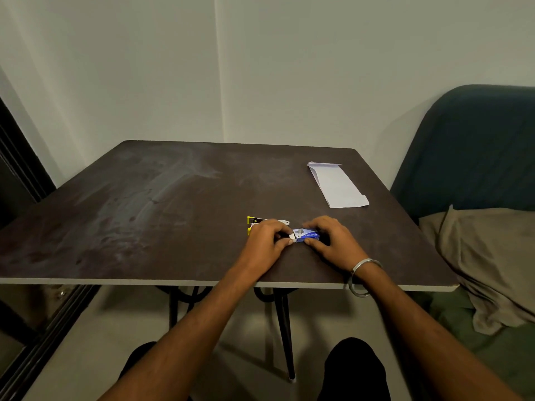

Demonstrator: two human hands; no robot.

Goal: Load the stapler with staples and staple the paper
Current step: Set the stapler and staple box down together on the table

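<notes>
Both hands pinch the small blue cardboard staple box (pixel 307 235) near the table's front edge: left hand (pixel 267 241) at its white open end, right hand (pixel 330 241) gripping it. The yellow and black stapler (pixel 256 221) lies just behind the left hand; the folded white paper (pixel 337 185) is far off. Next, I think, pull staples out gently

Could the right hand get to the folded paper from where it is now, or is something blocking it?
Probably yes. The paper lies flat on the far right of the table, with bare tabletop between it and the right hand. That hand is busy on the blue box, though.
</notes>
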